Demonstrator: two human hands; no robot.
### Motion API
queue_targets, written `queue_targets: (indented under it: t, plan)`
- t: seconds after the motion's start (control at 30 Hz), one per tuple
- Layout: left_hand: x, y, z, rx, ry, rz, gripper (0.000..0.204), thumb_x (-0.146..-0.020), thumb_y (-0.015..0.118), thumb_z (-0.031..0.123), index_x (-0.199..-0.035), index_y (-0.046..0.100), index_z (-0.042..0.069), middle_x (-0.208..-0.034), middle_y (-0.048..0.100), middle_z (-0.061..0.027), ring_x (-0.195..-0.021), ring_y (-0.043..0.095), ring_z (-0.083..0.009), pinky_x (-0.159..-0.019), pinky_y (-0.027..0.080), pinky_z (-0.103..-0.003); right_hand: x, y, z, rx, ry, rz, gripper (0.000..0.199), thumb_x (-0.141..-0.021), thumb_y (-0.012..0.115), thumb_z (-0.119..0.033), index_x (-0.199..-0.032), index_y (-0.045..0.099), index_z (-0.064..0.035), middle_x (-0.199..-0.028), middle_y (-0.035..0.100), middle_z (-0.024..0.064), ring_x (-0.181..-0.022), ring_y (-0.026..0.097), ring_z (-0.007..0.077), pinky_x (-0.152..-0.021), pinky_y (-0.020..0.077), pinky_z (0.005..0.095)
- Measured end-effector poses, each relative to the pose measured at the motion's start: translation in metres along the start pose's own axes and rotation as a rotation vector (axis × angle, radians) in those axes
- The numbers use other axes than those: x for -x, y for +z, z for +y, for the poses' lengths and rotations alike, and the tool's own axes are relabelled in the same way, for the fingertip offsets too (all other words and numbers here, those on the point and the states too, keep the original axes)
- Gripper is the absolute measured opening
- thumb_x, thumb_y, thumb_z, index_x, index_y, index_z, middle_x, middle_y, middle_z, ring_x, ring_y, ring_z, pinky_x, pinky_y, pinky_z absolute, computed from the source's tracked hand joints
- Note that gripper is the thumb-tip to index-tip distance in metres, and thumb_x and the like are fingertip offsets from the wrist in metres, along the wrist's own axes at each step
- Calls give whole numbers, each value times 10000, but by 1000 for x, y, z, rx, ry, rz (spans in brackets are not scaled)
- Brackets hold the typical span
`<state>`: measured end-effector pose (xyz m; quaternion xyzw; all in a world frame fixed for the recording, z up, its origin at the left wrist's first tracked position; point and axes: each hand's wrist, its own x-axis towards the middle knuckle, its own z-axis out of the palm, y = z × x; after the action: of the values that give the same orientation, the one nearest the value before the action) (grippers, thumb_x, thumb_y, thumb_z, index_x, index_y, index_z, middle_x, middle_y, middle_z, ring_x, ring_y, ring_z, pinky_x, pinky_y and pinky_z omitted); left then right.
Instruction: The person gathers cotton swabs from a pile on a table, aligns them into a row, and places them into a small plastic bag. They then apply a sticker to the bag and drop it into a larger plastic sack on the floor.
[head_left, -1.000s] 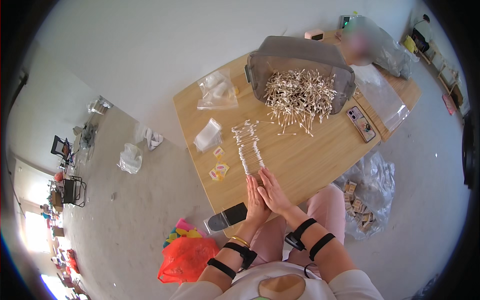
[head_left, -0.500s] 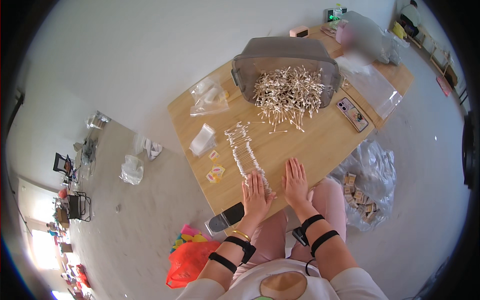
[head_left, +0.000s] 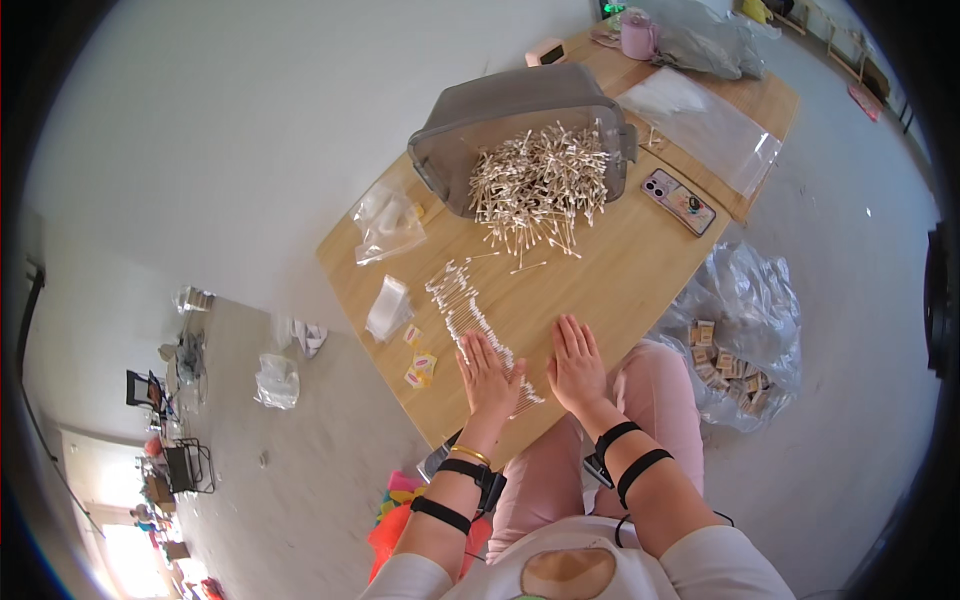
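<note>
Row of cotton swabs (head_left: 457,297) on the wooden surface (head_left: 600,290), with both hands flat and grasping nothing. The left hand (head_left: 488,378) lies palm down across the row's lower part, fingers extended, thumb apart; its underside is hidden, so how firmly it presses cannot be told. The right hand (head_left: 577,370), fingers straight and together, lies to the right, apart from the row. Principal hazard: a sideways drag or uneven pressure from the left hand could roll the sticks and skew their alignment. The far end, already looser, appears most liable to scatter. The lower end lies near the surface's edge, so a pull toward the body could drop swabs off it. Beyond, a grey tub (head_left: 500,88) rests on its side; a knock might spill more of its loose heap (head_left: 540,175) toward the row.
</note>
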<state>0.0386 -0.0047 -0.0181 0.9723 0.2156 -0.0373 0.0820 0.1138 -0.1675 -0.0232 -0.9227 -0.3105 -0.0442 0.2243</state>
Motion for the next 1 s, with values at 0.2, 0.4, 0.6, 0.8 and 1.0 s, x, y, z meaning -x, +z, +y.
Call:
queue_targets:
  t: [0.2, 0.4, 0.6, 0.8, 1.0]
  plan:
    - [-22, -3, -20, -81, 20, 66, 920, -973, 370, 576, -1516, 81, -108, -1609, 46, -278, -1513, 5, -369, -1220, -18, -485, -3, -4, -5, 21, -20, 14, 621, -913, 504, -289, -1441, 397, 21, -1515, 376, 136, -1446, 299, 250, -1211, 203, 413]
    - [-59, -15, -16, -31, 77, 229, 908, -980, 342, 583, -1520, 89, -101, -1608, 60, -278, -1512, 12, -373, -1219, -17, -490, -1, -4, 1, 18, 3, 7, 622, -915, 495, -294, -1441, 395, 24, -1514, 377, 139, -1445, 301, 255, -1212, 200, 418]
    - [-84, -7, -30, -38, -29, 31, 902, -987, 316, 583, -1521, 69, -101, -1612, 35, -272, -1513, -23, -364, -1217, -36, -483, -1, -5, -4, -11, -3, -1, 618, -917, 489, -287, -1444, 395, 21, -1508, 385, 147, -1437, 314, 260, -1208, 207, 425]
    - [-135, -28, -50, -16, -41, 168, 923, -982, 294, 611, -1521, 57, -100, -1614, 24, -269, -1515, -31, -355, -1215, -47, -479, -5, -12, -4, -3, 1, -22, 605, -922, 483, -281, -1439, 404, 23, -1505, 388, 150, -1437, 315, 267, -1207, 209, 429]
    - [-152, -18, -60, -23, -41, -12, 929, -978, 282, 629, -1526, 62, -89, -1616, 38, -261, -1517, -16, -346, -1213, -49, -486, -4, -10, 1, -10, 6, -23, 601, -918, 491, -277, -1433, 414, 23, -1498, 396, 155, -1430, 332, 273, -1200, 224, 432]
